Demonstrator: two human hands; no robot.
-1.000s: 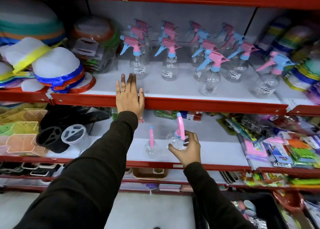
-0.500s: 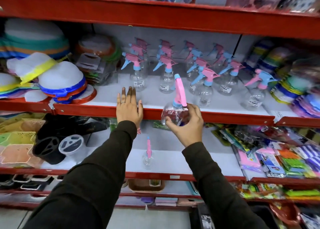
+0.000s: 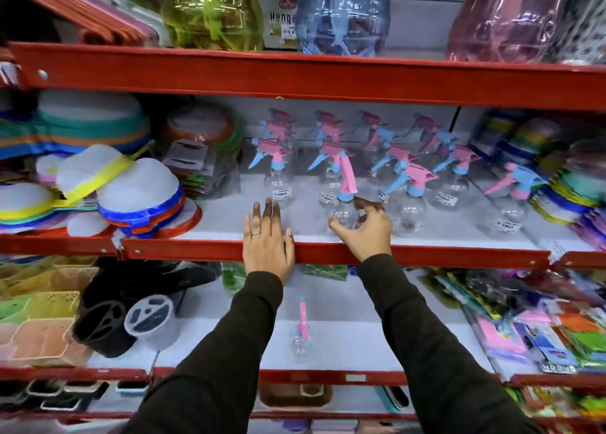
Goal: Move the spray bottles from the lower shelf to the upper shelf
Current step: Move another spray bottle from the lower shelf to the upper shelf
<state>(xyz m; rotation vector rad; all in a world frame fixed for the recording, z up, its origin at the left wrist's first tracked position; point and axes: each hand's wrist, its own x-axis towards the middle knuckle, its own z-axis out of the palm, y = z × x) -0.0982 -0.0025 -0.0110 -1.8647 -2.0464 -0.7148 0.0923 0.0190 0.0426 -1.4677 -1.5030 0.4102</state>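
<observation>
A clear spray bottle with a pink and blue trigger head [image 3: 345, 200] stands near the front of the upper shelf [image 3: 426, 256], and my right hand [image 3: 367, 230] is wrapped around its round body. Behind it, several matching spray bottles [image 3: 410, 190] stand in rows on that shelf. My left hand [image 3: 267, 240] lies flat, fingers spread, on the shelf's red front edge, holding nothing. One more spray bottle [image 3: 301, 333] stands alone on the lower shelf [image 3: 328, 376], between my forearms.
Stacked round covers with coloured rims [image 3: 131, 197] fill the upper shelf's left side, and coloured stacks [image 3: 570, 184] crowd its right. On the lower shelf are black holders [image 3: 108, 315] at left and packaged goods [image 3: 541, 328] at right. Large plastic bottles [image 3: 341, 10] stand overhead.
My right hand lifted a spray bottle from the lower shelf, raised it past the red edge and brought it down onto the upper shelf. My left hand stayed on the edge.
</observation>
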